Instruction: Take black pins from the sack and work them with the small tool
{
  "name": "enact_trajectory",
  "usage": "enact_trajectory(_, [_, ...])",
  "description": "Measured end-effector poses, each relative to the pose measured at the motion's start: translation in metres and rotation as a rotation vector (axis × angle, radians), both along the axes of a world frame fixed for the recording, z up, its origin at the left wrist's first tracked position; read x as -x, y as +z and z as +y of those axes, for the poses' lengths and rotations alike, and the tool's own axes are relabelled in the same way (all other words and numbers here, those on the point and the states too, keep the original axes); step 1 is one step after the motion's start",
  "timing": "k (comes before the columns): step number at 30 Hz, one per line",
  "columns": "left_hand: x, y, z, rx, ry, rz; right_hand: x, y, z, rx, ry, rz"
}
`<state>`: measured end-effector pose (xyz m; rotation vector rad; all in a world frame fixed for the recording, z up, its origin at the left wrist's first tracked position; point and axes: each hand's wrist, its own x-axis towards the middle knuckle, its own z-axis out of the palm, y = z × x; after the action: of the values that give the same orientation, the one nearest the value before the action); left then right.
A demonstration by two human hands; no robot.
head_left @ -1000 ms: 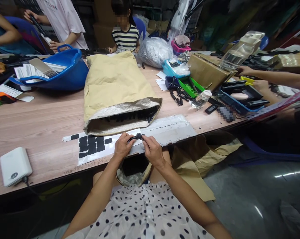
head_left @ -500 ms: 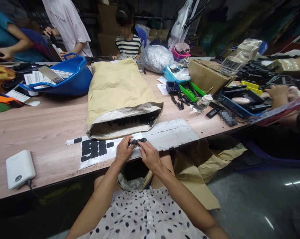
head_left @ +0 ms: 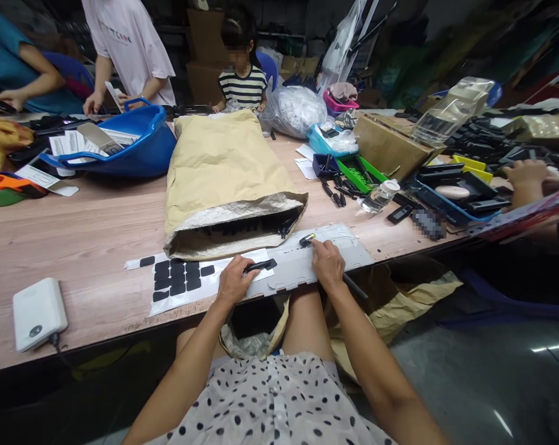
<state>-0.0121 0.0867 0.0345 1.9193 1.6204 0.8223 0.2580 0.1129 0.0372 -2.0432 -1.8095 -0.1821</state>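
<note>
My left hand (head_left: pixel 233 281) is closed on a thin black plastic part (head_left: pixel 260 266) at the table's near edge, beside a white sheet of black adhesive pads (head_left: pixel 177 277). My right hand (head_left: pixel 326 262) has reached to the right onto a grey plastic sheet (head_left: pixel 316 254), its fingers pinched at a small dark and yellow piece (head_left: pixel 306 239). A thin black rod sticks out under its wrist. A large brown paper sack (head_left: pixel 224 173) lies open just beyond both hands, with black parts inside its mouth.
A white power bank (head_left: pixel 39 312) sits at the near left. A blue tub (head_left: pixel 122 142), a cardboard box (head_left: pixel 391 142), a green tray (head_left: pixel 356 170), a water bottle (head_left: pixel 376 194) and trays of black parts fill the far side. Other people work around the table.
My right hand let go of the black part and moved right to the small piece on the grey sheet. My left hand kept the black part and stayed put.
</note>
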Motion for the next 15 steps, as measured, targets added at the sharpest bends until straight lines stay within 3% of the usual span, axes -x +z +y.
enact_trajectory(10, [0.003,0.006,-0.002,-0.040,-0.044,-0.090,0.003,-0.011,0.014,-0.055,-0.070,-0.067])
enact_trajectory(15, [0.003,0.024,-0.044,-0.018,-0.204,-0.219,0.002,-0.014,0.015,-0.086,-0.066,-0.049])
